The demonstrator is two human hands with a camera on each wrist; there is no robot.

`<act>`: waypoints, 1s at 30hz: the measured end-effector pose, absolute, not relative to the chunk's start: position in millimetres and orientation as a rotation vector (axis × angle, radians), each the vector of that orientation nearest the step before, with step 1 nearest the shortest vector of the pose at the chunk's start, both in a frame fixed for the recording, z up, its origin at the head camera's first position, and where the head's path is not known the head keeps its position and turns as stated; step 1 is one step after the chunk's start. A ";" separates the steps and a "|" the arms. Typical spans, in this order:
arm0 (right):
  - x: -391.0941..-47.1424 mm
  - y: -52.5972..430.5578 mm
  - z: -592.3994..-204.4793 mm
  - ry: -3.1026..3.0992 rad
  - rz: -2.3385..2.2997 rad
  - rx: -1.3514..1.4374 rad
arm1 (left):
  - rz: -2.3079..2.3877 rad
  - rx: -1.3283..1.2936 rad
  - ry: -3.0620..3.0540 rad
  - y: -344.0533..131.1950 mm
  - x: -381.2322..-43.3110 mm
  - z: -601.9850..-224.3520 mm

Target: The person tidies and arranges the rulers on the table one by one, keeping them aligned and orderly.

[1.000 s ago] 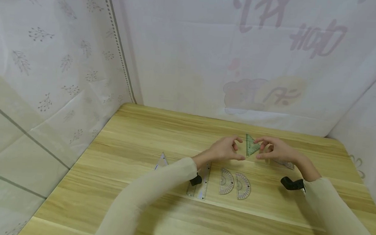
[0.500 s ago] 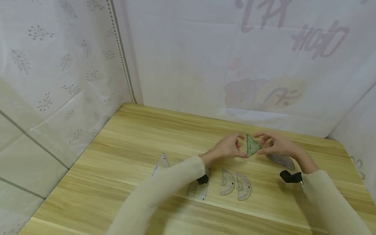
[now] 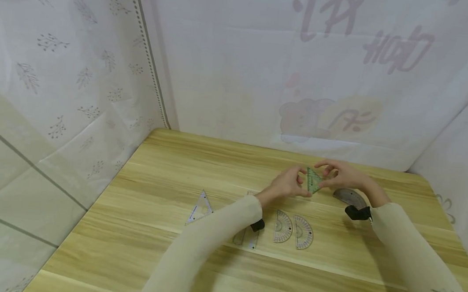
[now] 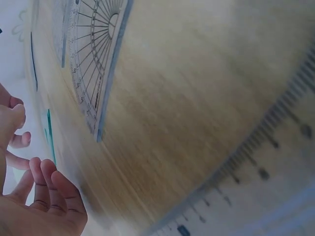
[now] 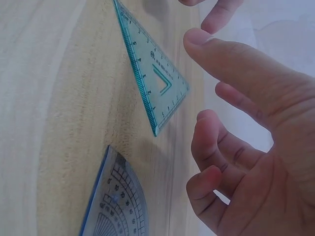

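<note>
A small green set square lies between the two hands near the back of the table, fully shown in the right wrist view. My left hand spans its long edge, with thumb and index finger by two corners and the other fingers loosely bent. My right hand hovers at its other side, thumb over the right corner in the head view. In the right wrist view, that thumb and the bent fingers stand apart from the set square. A clear protractor lies under the right wrist.
Two clear protractors lie side by side mid-table. Clear straight-edged pieces are partly covered by the left sleeve. At the left, a clear set square lies flat. Patterned cloth hangs behind the table.
Both hands have shifted slightly: the left to the right, the right a little up and back. The green set square has turned slightly. More of the right protractor and left set square shows.
</note>
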State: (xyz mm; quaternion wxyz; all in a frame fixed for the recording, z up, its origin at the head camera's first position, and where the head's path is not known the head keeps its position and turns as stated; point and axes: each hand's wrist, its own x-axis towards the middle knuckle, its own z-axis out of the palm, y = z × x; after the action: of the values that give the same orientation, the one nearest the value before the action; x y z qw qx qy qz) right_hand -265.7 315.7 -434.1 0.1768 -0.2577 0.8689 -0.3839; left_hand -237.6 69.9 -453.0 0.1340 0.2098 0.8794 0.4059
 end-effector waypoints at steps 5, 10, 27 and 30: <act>-271.0 314.0 -434.8 2.482 -1.051 -0.720 | 1.171 0.580 2.568 73.2 -240.3 -455.9; -274.3 313.7 -435.6 2.470 -1.077 -0.692 | 1.161 0.559 2.579 75.6 -241.4 -456.6; -287.5 306.5 -444.3 2.529 -1.010 -0.670 | 0.982 0.563 2.657 85.0 -241.0 -460.4; -289.8 305.8 -445.3 2.529 -1.010 -0.673 | 0.949 0.551 2.668 86.3 -241.2 -460.0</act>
State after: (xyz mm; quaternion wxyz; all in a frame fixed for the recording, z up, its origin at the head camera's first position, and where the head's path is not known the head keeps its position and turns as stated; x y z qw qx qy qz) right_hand -289.8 305.8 -445.3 0.1674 -0.2366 0.8888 -0.3550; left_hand -241.2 86.3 -460.0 0.1280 0.1894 0.9173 0.3261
